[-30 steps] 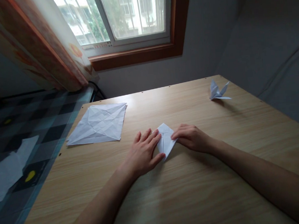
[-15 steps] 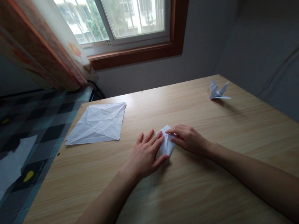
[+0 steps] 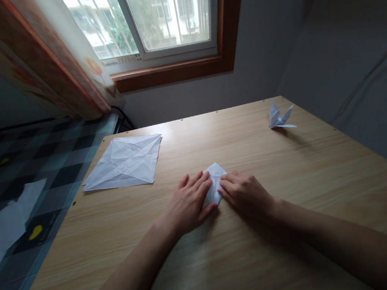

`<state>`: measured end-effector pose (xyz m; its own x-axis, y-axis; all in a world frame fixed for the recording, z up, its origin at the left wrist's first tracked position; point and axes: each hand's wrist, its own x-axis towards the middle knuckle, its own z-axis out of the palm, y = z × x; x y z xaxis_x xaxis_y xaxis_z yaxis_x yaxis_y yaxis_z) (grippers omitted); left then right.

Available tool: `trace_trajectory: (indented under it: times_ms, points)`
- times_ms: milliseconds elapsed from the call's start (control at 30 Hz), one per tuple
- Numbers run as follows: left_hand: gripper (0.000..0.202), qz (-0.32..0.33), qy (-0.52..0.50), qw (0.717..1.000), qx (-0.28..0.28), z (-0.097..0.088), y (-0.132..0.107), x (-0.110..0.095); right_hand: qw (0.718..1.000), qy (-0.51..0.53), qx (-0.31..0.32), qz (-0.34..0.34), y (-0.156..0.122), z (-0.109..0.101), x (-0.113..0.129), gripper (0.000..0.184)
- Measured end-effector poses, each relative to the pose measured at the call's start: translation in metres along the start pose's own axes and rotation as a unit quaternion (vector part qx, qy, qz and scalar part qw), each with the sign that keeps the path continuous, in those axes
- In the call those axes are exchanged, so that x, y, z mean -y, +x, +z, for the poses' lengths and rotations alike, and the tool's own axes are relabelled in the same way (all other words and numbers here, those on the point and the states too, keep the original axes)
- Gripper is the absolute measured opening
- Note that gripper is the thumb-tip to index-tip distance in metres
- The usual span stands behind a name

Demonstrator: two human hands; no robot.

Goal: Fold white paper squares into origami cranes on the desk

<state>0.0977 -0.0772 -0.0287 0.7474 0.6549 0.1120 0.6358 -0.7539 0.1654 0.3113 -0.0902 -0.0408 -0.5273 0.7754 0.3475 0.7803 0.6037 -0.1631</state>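
A small folded white paper (image 3: 215, 178) lies in the middle of the wooden table (image 3: 284, 168). My left hand (image 3: 187, 203) rests flat on its left part, fingers stretched out and a little apart. My right hand (image 3: 244, 193) presses down on its right part with the fingers held together and pointing left. Most of the paper is hidden under the two hands; only its far tip and a narrow strip between the fingers show.
A creased, unfolded square sheet (image 3: 124, 162) lies at the table's far left. A finished paper crane (image 3: 280, 118) stands at the far right. Left of the table is a checked surface with white paper scraps (image 3: 9, 222). A window and curtain are behind.
My right hand has slid left and toward me over the paper, folding its right corner inward, so less of the paper shows. My left hand has stayed put.
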Motion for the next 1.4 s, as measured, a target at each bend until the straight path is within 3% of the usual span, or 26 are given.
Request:
trace_trajectory:
  times_ms: [267, 467, 600, 767, 933, 1033, 1200, 1333, 1400]
  points:
    - [0.056, -0.001, -0.009, 1.0, 0.015, -0.002, -0.002, 0.002, 0.997, -0.045, 0.057, 0.018, -0.002, -0.008, 0.024, 0.026]
    - [0.072, -0.002, -0.019, 0.999, 0.033, -0.003, -0.002, 0.003, 0.995, -0.074, 0.046, 0.04, -0.003, -0.002, 0.02, 0.066]
    - [0.082, -0.003, -0.019, 0.999, 0.042, -0.003, -0.001, 0.004, 0.997, -0.05, 0.041, 0.033, -0.002, 0.002, 0.006, 0.078]
    - [0.085, 0.003, -0.02, 0.999, 0.038, -0.003, -0.001, 0.004, 0.999, 0.04, 0.003, -0.02, -0.001, 0.007, -0.013, 0.079]
    - [0.09, -0.022, -0.012, 0.999, 0.028, -0.001, 0.0, 0.003, 0.986, 0.126, -0.112, 0.003, -0.001, 0.007, -0.021, 0.044]
    - [0.098, -0.032, -0.02, 0.999, 0.014, 0.001, -0.001, 0.005, 0.991, 0.101, -0.076, -0.037, -0.002, 0.004, -0.02, 0.039]
    - [0.114, -0.014, -0.038, 0.999, -0.027, 0.007, -0.002, 0.01, 0.995, 0.053, -0.021, -0.088, -0.001, -0.001, -0.017, 0.056]
    - [0.12, 0.003, -0.071, 0.994, -0.078, 0.007, -0.003, 0.014, 0.993, 0.039, -0.016, -0.112, 0.0, 0.0, -0.018, 0.063]
    - [0.114, -0.002, -0.099, 0.988, -0.121, 0.004, -0.004, 0.015, 0.991, 0.036, -0.025, -0.123, 0.001, 0.001, -0.02, 0.062]
